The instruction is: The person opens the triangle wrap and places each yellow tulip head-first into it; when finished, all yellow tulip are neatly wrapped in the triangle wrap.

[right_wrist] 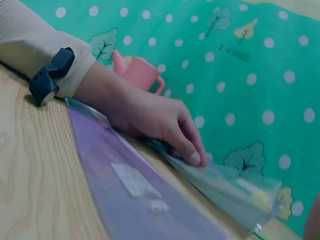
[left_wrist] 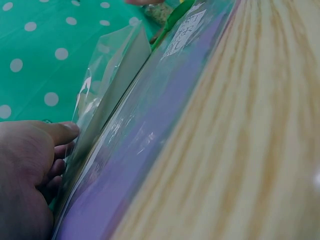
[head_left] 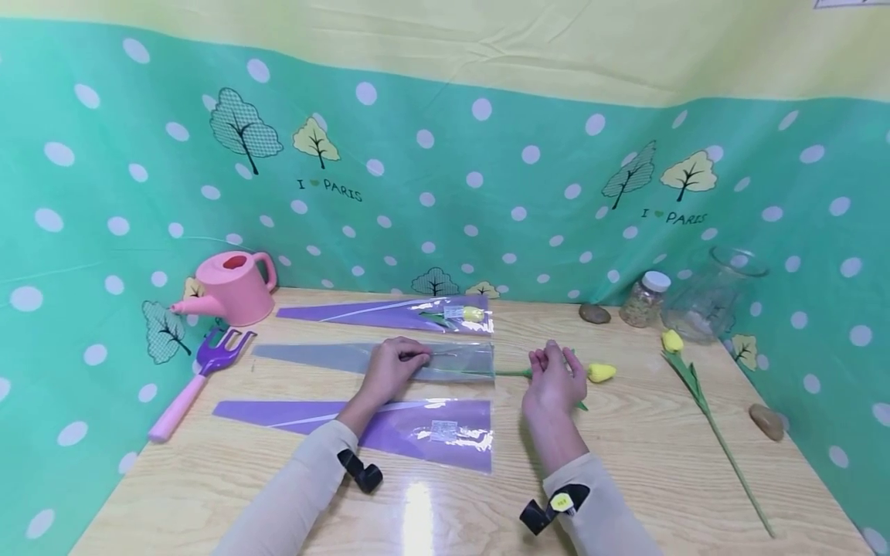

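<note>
The grey see-through flower sleeve [head_left: 313, 354] lies in the middle of the table, its wide end to the right. My left hand [head_left: 393, 369] pinches its upper film, which stands lifted in the left wrist view. A yellow artificial tulip [head_left: 601, 373] lies to the right of the sleeve, with part of its green stem inside the film. My right hand [head_left: 554, 386] holds the tulip just below the bloom, fingers curled; it hides the grip and part of the leaves. A purple sleeve [head_left: 417, 421] lies flat in front. Another purple sleeve behind contains a yellow tulip [head_left: 473, 314].
At the left are a pink watering can [head_left: 239, 289] and a purple-and-pink hand fork [head_left: 202, 378]. To the right lie a loose tulip [head_left: 716, 428] and two stones, one [head_left: 766, 422] near the edge. A lidded jar [head_left: 644, 301] and a glass vase [head_left: 709, 301] stand behind.
</note>
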### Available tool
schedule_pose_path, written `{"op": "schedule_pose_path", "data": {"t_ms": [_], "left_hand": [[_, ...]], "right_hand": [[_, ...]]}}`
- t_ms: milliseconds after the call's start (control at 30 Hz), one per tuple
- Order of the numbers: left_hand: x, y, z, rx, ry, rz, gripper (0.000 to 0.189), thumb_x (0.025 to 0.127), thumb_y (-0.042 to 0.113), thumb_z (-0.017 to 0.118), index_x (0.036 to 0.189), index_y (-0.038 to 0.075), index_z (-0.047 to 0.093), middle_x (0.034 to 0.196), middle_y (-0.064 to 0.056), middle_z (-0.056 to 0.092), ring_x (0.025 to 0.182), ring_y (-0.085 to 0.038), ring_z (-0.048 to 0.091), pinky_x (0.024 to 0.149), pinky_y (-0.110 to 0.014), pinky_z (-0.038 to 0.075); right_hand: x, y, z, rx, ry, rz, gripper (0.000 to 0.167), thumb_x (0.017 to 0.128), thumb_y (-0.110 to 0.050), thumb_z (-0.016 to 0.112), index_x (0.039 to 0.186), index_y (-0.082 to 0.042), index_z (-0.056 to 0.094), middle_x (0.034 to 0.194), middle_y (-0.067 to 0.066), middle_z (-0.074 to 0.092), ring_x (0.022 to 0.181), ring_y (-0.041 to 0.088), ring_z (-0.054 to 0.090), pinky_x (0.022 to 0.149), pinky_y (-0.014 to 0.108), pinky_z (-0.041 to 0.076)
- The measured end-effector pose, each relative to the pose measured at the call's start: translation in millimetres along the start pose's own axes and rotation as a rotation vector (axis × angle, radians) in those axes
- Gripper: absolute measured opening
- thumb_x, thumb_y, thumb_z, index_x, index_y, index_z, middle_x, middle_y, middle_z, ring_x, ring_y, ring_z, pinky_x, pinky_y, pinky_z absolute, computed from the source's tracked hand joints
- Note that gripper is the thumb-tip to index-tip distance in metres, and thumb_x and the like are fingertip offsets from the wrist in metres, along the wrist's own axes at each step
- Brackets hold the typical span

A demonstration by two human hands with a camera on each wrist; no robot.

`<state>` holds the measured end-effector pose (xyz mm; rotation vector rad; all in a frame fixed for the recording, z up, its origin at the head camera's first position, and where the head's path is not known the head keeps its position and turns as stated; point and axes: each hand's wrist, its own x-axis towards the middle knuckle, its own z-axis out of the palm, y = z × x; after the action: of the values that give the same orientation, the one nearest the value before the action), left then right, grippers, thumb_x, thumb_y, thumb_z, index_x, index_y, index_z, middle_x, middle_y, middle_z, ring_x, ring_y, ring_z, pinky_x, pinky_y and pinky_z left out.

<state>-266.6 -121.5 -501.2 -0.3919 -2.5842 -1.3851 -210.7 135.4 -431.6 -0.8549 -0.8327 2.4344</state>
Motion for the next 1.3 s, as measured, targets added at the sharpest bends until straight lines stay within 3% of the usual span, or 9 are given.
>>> {"op": "schedule_pose_path", "data": {"t_ms": [367,633,767,933,1000,1133,1300], "left_hand": [[0.6,-0.8,-0.1,0.003,0.0,0.013,0.013,0.088,0.017,0.081,0.101,0.016,0.083,0.11,-0.006,0.079,0.11,-0.029,0.071,0.104,-0.048,0.053],[0.3,-0.7,0.9,0.021,0.015,0.041,0.013,0.087,0.015,0.082,0.1,0.016,0.083,0.108,-0.005,0.079,0.108,-0.028,0.072,0.103,-0.049,0.054],[-0.1,-0.1,-0.1,0.018,0.011,0.03,0.012,0.087,0.015,0.082,0.1,0.017,0.083,0.108,-0.005,0.079,0.108,-0.028,0.071,0.103,-0.048,0.053],[0.1,0.0,-0.5,0.025,0.008,0.039,0.013,0.087,0.015,0.082,0.1,0.017,0.083,0.108,-0.005,0.079,0.108,-0.029,0.071,0.103,-0.049,0.053],[0.2,0.5,-0.7,0.024,0.007,0.039,0.013,0.088,0.015,0.082,0.1,0.017,0.083,0.108,-0.005,0.079,0.108,-0.029,0.071,0.103,-0.049,0.053],[0.5,1.2,0.0,0.026,0.006,0.03,0.012,0.088,0.016,0.082,0.1,0.017,0.083,0.108,-0.005,0.079,0.108,-0.029,0.071,0.104,-0.049,0.052],[0.3,1.5,0.1,0.035,0.008,0.028,0.012,0.088,0.017,0.082,0.1,0.017,0.083,0.109,-0.005,0.079,0.109,-0.029,0.071,0.103,-0.049,0.052]], "right_hand": [[12.4,-5,-27,-0.04,0.057,0.057,0.086,0.095,-0.014,0.074,0.157,-0.016,0.015,0.103,0.0,0.058,0.105,0.016,0.059,0.102,0.025,0.054],[22.7,-6,-32,-0.07,0.069,0.088,0.09,0.098,-0.01,0.07,0.163,-0.014,0.008,0.107,0.002,0.056,0.104,0.014,0.061,0.096,0.021,0.056],[27.0,-6,-32,-0.122,0.059,0.108,0.081,0.1,-0.011,0.067,0.162,-0.011,0.015,0.113,0.004,0.058,0.112,0.015,0.061,0.096,0.02,0.057],[31.9,-7,-33,-0.141,0.059,0.104,0.069,0.101,-0.009,0.065,0.159,-0.01,0.028,0.113,0.005,0.061,0.108,0.016,0.063,0.096,0.022,0.058],[33.3,-6,-32,-0.136,0.066,0.089,0.056,0.101,-0.009,0.064,0.152,-0.009,0.04,0.107,0.005,0.063,0.103,0.016,0.064,0.095,0.024,0.059],[33.3,-7,-32,-0.123,0.072,0.046,0.02,0.103,-0.011,0.062,0.122,-0.005,0.06,0.089,0.003,0.066,0.09,0.018,0.065,0.089,0.026,0.061],[33.5,-8,-32,-0.089,0.095,-0.004,0.024,0.101,-0.009,0.065,0.123,-0.009,0.056,0.079,0.001,0.067,0.075,0.015,0.067,0.075,0.026,0.062]]}}
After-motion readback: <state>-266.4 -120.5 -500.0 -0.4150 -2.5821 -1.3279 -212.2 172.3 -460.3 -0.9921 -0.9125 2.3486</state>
